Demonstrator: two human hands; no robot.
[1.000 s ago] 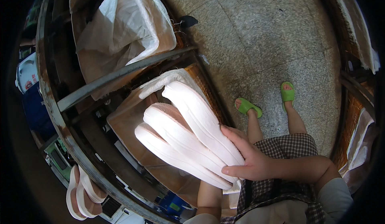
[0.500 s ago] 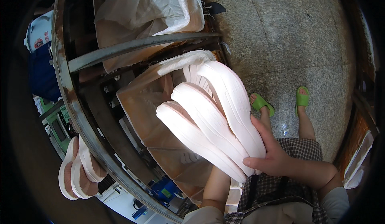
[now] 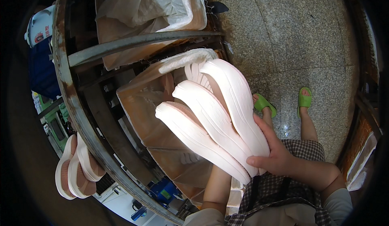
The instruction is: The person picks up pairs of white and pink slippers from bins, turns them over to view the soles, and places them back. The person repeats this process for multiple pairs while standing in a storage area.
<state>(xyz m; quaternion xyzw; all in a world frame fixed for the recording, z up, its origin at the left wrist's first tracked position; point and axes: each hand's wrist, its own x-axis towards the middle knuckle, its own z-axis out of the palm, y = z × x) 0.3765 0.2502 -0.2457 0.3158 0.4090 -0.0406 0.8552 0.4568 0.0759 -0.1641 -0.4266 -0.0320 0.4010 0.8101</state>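
Note:
A fan of three pale pink-white shoe soles [image 3: 214, 116] is spread in front of me, side walls facing up. My right hand [image 3: 275, 155] is closed round their near end, the thumb on top and the fingers along the right side. My left forearm [image 3: 214, 191] reaches up beneath the soles, which hide my left hand and its fingers. Just behind the fan stands an upright tan woven sack [image 3: 135, 100] with a folded white rim. More pale soles [image 3: 195, 75] show inside its mouth.
A rusty metal rail [image 3: 75, 100] curves along the left, with a crossbar [image 3: 142, 43] before a second lined sack [image 3: 162, 7]. Beyond the rail are several soles with pink tops [image 3: 77, 169], a white bucket [image 3: 41, 26] and a blue motor-like unit [image 3: 165, 191]. Stone-tiled floor [image 3: 300, 35] lies right.
The fanned soles have shifted very slightly left, and my right hand keeps its grip. The soles beyond the rail sit a little farther left and higher.

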